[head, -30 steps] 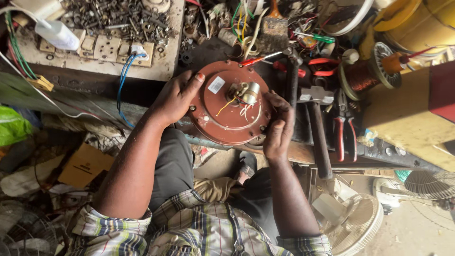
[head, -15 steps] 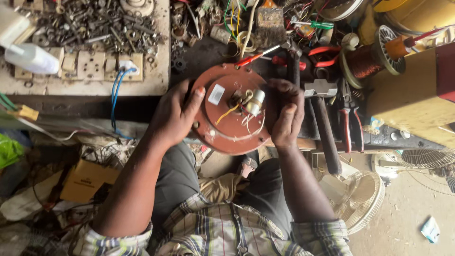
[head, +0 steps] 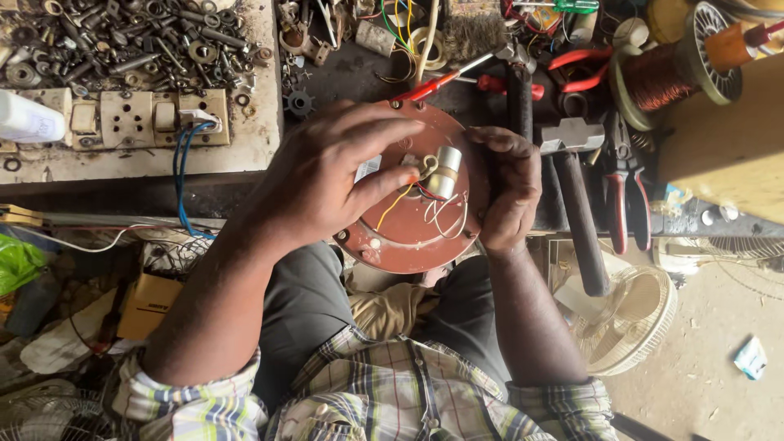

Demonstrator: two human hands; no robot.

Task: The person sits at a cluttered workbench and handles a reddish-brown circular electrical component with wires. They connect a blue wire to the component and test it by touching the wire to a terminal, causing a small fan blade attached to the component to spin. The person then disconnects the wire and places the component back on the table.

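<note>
A round, rust-red motor housing (head: 408, 237) rests on my lap, with a small silver cylinder (head: 445, 171) and yellow, red and white wires (head: 441, 214) at its middle. My left hand (head: 331, 175) lies across the housing's left half, its fingers reaching over to the wires beside the cylinder. My right hand (head: 510, 192) grips the housing's right rim and steadies it.
A workbench (head: 245, 147) ahead carries a heap of bolts and nuts (head: 122, 41), a socket board (head: 139, 118) with a blue cable, a hammer (head: 576, 188), red-handled pliers (head: 625, 204), a copper wire spool (head: 665, 73) and a red screwdriver (head: 433, 82). A white fan guard (head: 629, 322) lies at lower right.
My left hand has moved from the housing's left rim across its face to the wires at the middle. The right hand stays on the right rim. The view has closed in.
</note>
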